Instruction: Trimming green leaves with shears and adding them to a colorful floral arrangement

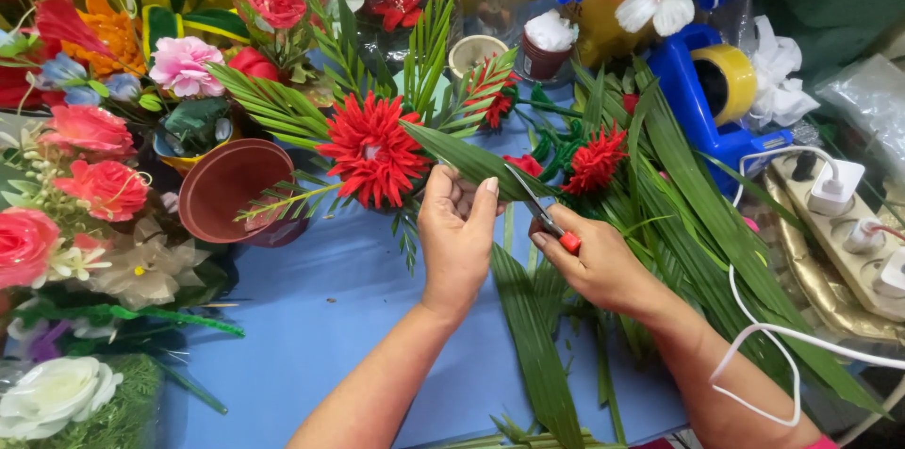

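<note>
Holding: your left hand (457, 232) pinches a long green leaf (471, 162); your right hand (599, 265) grips red-handled scissors (545, 218), blades at the leaf, over the blue table (311, 317).

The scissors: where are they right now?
In the head view, the scissors are right of centre, in the right hand, blades against the long green leaf that the left hand holds, below the red flowers.
</note>
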